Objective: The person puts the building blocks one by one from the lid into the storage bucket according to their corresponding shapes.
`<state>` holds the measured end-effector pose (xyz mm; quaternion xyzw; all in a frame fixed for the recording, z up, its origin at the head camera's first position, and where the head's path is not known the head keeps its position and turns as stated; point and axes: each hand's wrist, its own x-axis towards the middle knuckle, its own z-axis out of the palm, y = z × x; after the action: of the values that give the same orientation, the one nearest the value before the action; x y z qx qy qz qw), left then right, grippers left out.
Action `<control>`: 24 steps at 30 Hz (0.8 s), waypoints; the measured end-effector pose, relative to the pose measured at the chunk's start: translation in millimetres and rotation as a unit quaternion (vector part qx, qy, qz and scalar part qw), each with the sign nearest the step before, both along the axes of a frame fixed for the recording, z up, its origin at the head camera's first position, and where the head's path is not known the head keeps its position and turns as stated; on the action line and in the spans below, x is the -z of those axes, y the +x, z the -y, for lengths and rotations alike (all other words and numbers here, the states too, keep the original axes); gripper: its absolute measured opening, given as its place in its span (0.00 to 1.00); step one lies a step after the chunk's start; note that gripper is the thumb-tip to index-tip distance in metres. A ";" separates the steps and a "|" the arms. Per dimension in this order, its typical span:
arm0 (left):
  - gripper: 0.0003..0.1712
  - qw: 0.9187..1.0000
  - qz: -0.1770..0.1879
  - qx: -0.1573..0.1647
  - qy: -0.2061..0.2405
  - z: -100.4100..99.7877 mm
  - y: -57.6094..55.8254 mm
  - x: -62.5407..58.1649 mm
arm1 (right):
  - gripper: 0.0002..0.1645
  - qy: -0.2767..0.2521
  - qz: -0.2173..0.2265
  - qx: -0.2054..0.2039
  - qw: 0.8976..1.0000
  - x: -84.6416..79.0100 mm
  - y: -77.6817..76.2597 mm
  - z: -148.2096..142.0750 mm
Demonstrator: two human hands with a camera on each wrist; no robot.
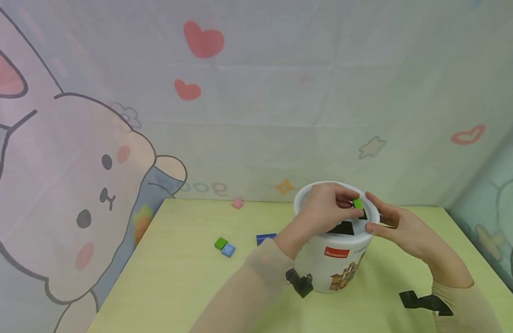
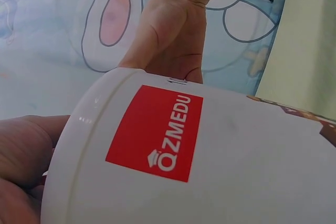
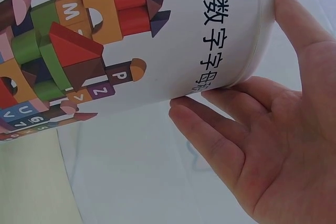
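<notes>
A white bucket (image 1: pixel 312 263) with a red label and a printed picture of toy blocks stands upright on the table. Its lid has dark cut-out openings (image 1: pixel 343 228). Over the lid, my left hand (image 1: pixel 323 208) pinches a green block (image 1: pixel 357 204) between thumb and fingers, at one of the openings. My right hand (image 1: pixel 414 233) holds the bucket's right side, with thumb and fingers spread along the rim. In the right wrist view, fingertips of that hand (image 3: pixel 283 145) touch the bucket wall. The left wrist view mostly shows the red label (image 2: pixel 163 132); the block is hidden there.
Left of the bucket, a small green block (image 1: pixel 221 243) and a light blue block (image 1: pixel 229 250) lie side by side. A dark blue block (image 1: pixel 265 238) is partly behind the left arm. A pink block (image 1: pixel 237 204) lies at the table's (image 1: pixel 177 277) back edge, by a printed cloth.
</notes>
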<state>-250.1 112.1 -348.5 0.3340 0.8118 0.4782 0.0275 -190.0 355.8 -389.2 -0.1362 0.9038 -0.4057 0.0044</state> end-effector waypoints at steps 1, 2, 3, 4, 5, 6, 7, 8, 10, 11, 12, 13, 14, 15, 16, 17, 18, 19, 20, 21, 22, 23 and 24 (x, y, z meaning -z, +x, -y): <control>0.19 1.000 -0.004 0.002 -0.004 -1.4 -0.2 -0.4 | 0.51 0.001 0.000 0.000 1.000 0.0 -0.3 -0.1; 0.20 1.000 -0.009 0.003 -0.008 -2.6 -0.4 -0.7 | 0.51 0.003 -0.001 0.000 1.000 0.0 -0.5 -0.2; 0.20 1.000 -0.012 0.004 -0.011 -3.5 -0.7 -1.0 | 0.51 0.004 -0.001 0.000 1.000 0.1 -0.6 -0.2; 0.20 1.000 -0.015 0.004 -0.014 -4.6 -0.9 -1.2 | 0.50 0.005 -0.001 0.001 1.000 0.0 -0.5 -0.2; 0.20 1.000 -0.017 0.005 -0.016 -5.4 -1.2 -1.4 | 0.50 0.004 0.001 0.001 1.000 -0.1 -0.3 0.0; 0.20 1.000 -0.018 0.003 -0.019 -6.2 -1.4 -1.5 | 0.50 0.003 0.002 0.001 1.000 0.0 -0.4 0.1; 0.20 1.000 -0.019 0.001 -0.021 -6.9 -1.7 -1.6 | 0.50 0.003 0.002 0.001 1.000 0.2 -0.4 0.3; 0.19 1.000 -0.018 -0.001 -0.023 -7.5 -1.9 -1.7 | 0.50 0.002 0.003 0.002 1.000 0.3 -0.4 0.4; 0.19 0.999 -0.019 -0.005 -0.028 -8.8 -2.3 -1.8 | 0.50 0.000 0.005 0.003 1.000 0.4 -0.1 0.6; 0.19 0.999 -0.020 -0.007 -0.031 -9.5 -2.6 -1.7 | 0.50 0.000 0.005 0.003 1.000 0.7 -0.3 0.6; 0.19 0.999 -0.022 -0.009 -0.034 -10.2 -2.8 -1.6 | 0.50 0.000 0.004 0.003 1.000 0.8 -0.2 0.6; 0.19 0.999 -0.023 -0.010 -0.038 -11.0 -2.9 -1.5 | 0.50 -0.001 0.003 0.003 1.000 0.9 0.0 0.6; 0.19 0.999 -0.026 -0.011 -0.043 -11.8 -3.1 -1.3 | 0.50 0.000 0.003 0.003 1.000 1.0 0.2 0.5; 0.19 0.998 -0.029 -0.012 -0.049 -12.8 -3.3 -1.0 | 0.50 0.001 0.002 0.003 1.000 1.1 0.4 0.5; 0.19 0.998 -0.030 -0.012 -0.055 -13.8 -3.5 -0.5 | 0.50 0.002 0.000 0.003 1.000 1.2 0.5 0.4; 0.20 0.997 -0.032 -0.013 -0.062 -14.7 -3.4 -0.1 | 0.50 0.003 0.000 0.003 1.000 1.5 0.3 0.3; 0.20 0.997 -0.035 -0.014 -0.070 -15.6 -3.2 0.4 | 0.50 0.003 -0.001 0.003 1.000 1.6 0.4 0.4; 0.20 0.996 -0.038 -0.015 -0.077 -16.3 -3.2 0.9 | 0.50 0.003 -0.001 0.003 1.000 1.6 0.5 0.4; 0.21 0.995 -0.042 -0.015 -0.084 -16.8 -3.3 1.4 | 0.50 0.003 -0.002 0.003 1.000 1.6 0.4 0.5; 0.21 0.995 -0.045 -0.015 -0.089 -17.1 -3.2 1.7 | 0.50 0.002 -0.002 0.002 1.000 1.5 0.5 0.6; 0.21 0.994 -0.046 -0.014 -0.094 -17.2 -2.8 2.0 | 0.50 0.000 -0.001 0.001 1.000 1.3 0.8 0.8; 0.21 0.994 -0.049 -0.014 -0.098 -17.2 -2.4 1.9 | 0.49 0.000 -0.002 0.000 1.000 1.0 1.0 1.0; 0.21 0.994 -0.051 -0.014 -0.101 -17.1 -2.2 1.9 | 0.49 -0.001 -0.002 0.000 1.000 0.7 1.3 1.1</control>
<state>-252.3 129.1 -350.4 0.3423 0.8607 0.3768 0.0127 -188.7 354.7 -390.0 -0.1368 0.9036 -0.4060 0.0026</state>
